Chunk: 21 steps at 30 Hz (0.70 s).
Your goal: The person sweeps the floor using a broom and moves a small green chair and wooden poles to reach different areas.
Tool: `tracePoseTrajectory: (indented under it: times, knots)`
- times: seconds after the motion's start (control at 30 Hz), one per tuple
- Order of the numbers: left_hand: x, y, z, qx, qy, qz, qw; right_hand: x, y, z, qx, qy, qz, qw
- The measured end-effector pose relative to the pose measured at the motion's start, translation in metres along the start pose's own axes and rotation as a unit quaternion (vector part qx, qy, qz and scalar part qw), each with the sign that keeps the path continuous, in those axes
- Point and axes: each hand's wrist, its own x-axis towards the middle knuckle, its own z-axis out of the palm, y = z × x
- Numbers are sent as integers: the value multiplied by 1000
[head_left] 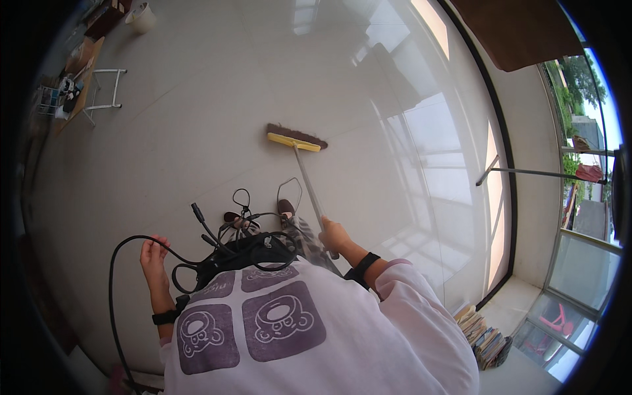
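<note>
Broom (295, 141) is resting on the floor (191, 155) ahead of your feet (286, 207), your right hand (334, 237) clasping its handle (307, 179); apparently you are sweeping, the next stroke calling for level bristles (282, 130). Your left hand (155, 252) is hovering by the black cable (111, 289), whether gripping it being unclear.

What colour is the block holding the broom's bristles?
The broom's bristle block is yellow, seen best in the head view.

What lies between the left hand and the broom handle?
In the head view, black cables and, nearer the handle, a trouser leg appear between it and the left hand.
</note>
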Motion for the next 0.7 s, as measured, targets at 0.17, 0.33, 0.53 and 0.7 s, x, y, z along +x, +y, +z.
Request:
tracePoseTrajectory:
  times: [0.17, 0.33, 0.53, 0.7]
  knots:
    - [-4, -3, -6, 4, 34, 14, 999, 6, -55, -17, 185, -66, -9, 981]
    - [-6, -15, -11, -14, 48, 31, 998, 0, -60, -30, 262, -81, -18, 962]
    - [-9, -29, -7, -32, 68, 30, 997, 1, -12, -90, 360, -24, 59, 931]
    - [-15, -28, -2, -19, 83, -17, 996, 39, 38, -146, 354, 80, 102, 926]
